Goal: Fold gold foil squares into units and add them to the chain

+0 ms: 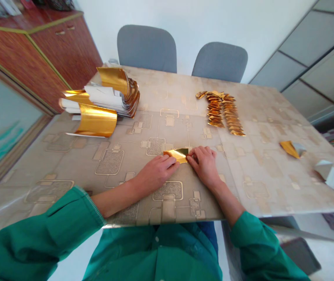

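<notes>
Head view: gold foil between hands

And there it is, a small piece of gold foil, shiny side up, lying flat on the patterned bench! It narrows to a point at the left, and its right end disappears under the fingertips of the right grip. The left grip presses in from the other side, fingers right on the foil.
</notes>
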Demonstrator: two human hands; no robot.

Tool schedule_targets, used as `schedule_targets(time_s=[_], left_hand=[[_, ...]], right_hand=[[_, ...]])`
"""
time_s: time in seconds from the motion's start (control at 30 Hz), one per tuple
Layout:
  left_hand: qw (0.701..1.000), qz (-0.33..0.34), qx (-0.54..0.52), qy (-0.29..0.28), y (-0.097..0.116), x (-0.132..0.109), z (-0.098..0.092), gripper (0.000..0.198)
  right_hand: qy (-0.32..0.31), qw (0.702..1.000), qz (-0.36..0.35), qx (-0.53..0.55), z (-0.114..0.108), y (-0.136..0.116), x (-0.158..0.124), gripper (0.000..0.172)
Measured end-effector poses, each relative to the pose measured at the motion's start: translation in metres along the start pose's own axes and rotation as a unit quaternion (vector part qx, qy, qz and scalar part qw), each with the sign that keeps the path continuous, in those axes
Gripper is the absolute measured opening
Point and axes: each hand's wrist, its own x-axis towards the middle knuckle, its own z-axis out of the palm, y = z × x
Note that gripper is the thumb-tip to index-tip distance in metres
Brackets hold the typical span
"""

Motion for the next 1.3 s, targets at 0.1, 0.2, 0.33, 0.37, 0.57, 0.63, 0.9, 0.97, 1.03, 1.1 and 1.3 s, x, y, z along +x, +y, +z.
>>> schedule_targets(time_s=[0.1,0.2,0.33,0.37,0.57,0.63,0.9,0.97,1.03,1.1,1.3], left_hand=[[1.0,0.004,0.019,0.012,0.001,0.0,0.003,0.024],[1.0,0.002,0.021,0.009,0.002,0.0,0.004,0.018],[1.0,0.001,0.025,-0.013,0.003,0.0,0.0,0.026],[0.999,-0.001,0.027,-0.018,0.003,0.0,-0.002,0.031],[0.999,-0.027,0.022,-0.005,0.002,-0.012,-0.004,0.033],[0.999,-0.029,0.017,0.008,0.001,-0.018,-0.004,0.033],[0.999,-0.037,0.009,0.036,-0.001,-0.032,-0.011,0.029],[0.999,-0.029,0.012,0.041,-0.001,-0.033,-0.011,0.029],[0.998,-0.022,0.017,0.048,-0.001,-0.032,-0.011,0.029],[0.998,-0.021,0.023,0.05,-0.001,-0.032,-0.01,0.029],[0.998,-0.036,0.032,0.045,-0.003,-0.036,-0.009,0.028]], right_hand=[[0.049,0.998,-0.013,-0.028,0.0,-0.014,-0.002,0.009],[0.019,0.999,-0.031,-0.004,0.005,-0.027,-0.005,0.004],[-0.023,1.0,0.002,0.007,0.013,-0.029,-0.006,0.005],[-0.028,0.999,0.013,0.011,0.013,-0.027,-0.006,0.005],[-0.048,0.996,0.049,0.054,0.009,-0.02,-0.004,0.005],[-0.053,0.994,0.057,0.071,0.008,-0.019,-0.004,0.005],[-0.065,0.993,0.073,0.068,0.005,-0.018,-0.004,0.008],[-0.062,0.995,0.072,0.036,0.006,-0.02,-0.004,0.011],[-0.055,0.996,0.074,-0.011,0.009,-0.023,-0.003,0.014],[-0.046,0.995,0.078,-0.051,0.012,-0.026,0.0,0.012],[-0.039,0.992,0.069,-0.098,0.015,-0.024,0.004,0.009]])
